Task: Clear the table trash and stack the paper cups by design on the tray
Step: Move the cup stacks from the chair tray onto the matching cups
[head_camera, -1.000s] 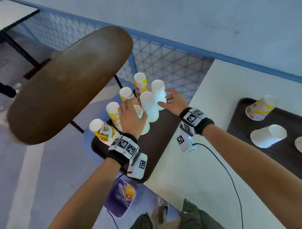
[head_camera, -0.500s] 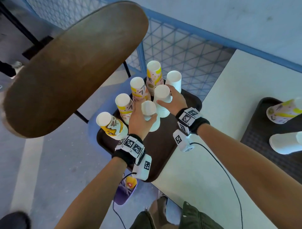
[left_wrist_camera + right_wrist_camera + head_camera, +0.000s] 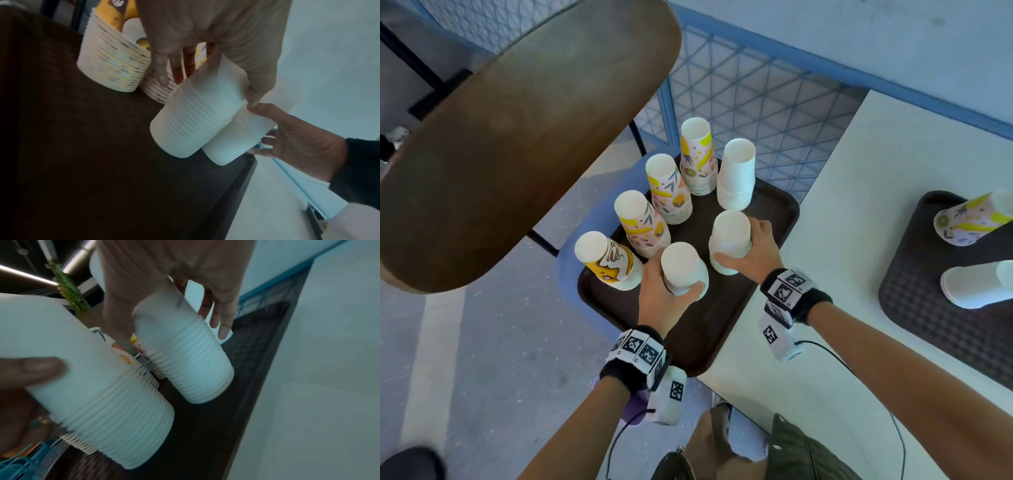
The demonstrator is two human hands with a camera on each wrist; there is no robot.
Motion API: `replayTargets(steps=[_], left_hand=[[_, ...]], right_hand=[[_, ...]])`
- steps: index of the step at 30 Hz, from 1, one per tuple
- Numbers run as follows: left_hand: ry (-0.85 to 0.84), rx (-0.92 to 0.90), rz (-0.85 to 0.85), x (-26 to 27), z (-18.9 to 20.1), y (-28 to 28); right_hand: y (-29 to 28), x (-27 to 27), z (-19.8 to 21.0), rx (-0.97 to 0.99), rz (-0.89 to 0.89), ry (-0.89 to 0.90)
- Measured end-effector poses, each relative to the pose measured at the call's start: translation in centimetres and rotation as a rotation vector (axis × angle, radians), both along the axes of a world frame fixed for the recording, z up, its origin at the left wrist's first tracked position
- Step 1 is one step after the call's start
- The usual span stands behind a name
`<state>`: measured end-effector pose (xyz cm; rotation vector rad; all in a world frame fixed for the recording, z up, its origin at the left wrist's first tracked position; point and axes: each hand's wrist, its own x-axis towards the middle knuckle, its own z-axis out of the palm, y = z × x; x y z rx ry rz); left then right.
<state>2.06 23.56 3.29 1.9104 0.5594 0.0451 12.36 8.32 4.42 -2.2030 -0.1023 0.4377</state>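
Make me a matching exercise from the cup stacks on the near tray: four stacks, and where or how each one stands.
Column one:
1. brown swirl stack
2. tallest patterned stack
3. free plain white stack
4. plain white stack

Column two:
a. gripped by left hand
b. farthest back
c. tray's left edge
d. untouched, beyond right hand

Pairs: 1-c, 2-b, 3-d, 4-a

Since a second ago, the two white cup stacks have separated: the left hand (image 3: 659, 298) has drawn its stack (image 3: 683, 269) toward frame bottom, while the right hand (image 3: 751, 253) now clasps its stack (image 3: 729, 241) mid-frame.
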Motion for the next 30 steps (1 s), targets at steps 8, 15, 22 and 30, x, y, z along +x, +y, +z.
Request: replayTargets(steps=[8,15,22,30], left_hand=[[0.155,-0.137,0.109,0.3,-1.7,-0.9],[0.193,-0.12,0.171,0.5,-2.5,-1.4],[0.198,-0.07,0.142,0.6,-2.5,-1.2],[0.141,-0.011,0.036,2.5,-1.5,-2.5]], right_hand=[[0.7,-0.7,-2.4,0.128,-0.151,0.183],[0.8,-0.9,-2.4,0.171,-0.185,0.208],[-0.6,-2.0,-1.5,0.271,-0.263,0.185],[-10.5,-2.5,3.0,0.299,-0.49,0.044]])
